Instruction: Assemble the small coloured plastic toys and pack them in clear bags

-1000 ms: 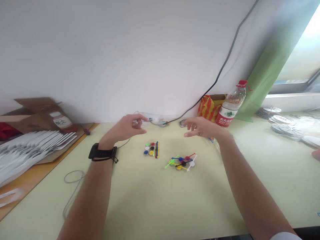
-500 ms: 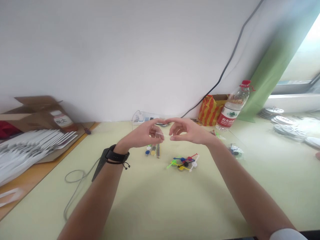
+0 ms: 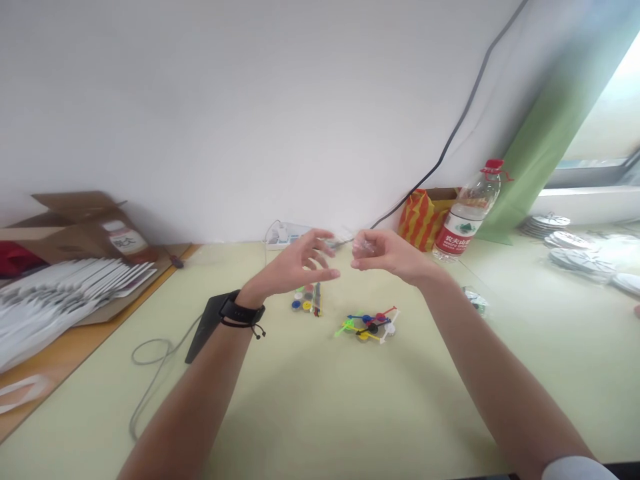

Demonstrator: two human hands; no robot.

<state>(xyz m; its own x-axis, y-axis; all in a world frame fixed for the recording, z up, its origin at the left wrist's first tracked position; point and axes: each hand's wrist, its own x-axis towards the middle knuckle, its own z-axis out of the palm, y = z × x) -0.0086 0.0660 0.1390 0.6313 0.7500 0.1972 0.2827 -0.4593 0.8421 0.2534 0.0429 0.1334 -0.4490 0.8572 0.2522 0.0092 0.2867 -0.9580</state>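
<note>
Both my hands are raised above the pale green table (image 3: 310, 413), close together. My left hand (image 3: 300, 265), with a black band on its wrist, has its fingers spread and holds nothing. My right hand (image 3: 389, 257) is curled, pinching a small clear plastic piece (image 3: 361, 248) at its fingertips. Below the left hand lies a neat group of small coloured discs and sticks (image 3: 306, 300). A tangled pile of coloured sticks and discs (image 3: 369, 324) lies below the right hand.
A water bottle (image 3: 466, 223), a striped orange bag (image 3: 423, 217) and a power strip (image 3: 287, 235) stand by the wall. A cardboard box (image 3: 75, 227) and stacked white sheets (image 3: 60, 293) lie left. Also here: a grey cable (image 3: 150, 353), a dark flat object (image 3: 203, 330), white discs (image 3: 565, 250) right.
My hands came together from apart and met over the coloured pieces. The left hand has now let go and spread its fingers, while the right keeps the clear piece.
</note>
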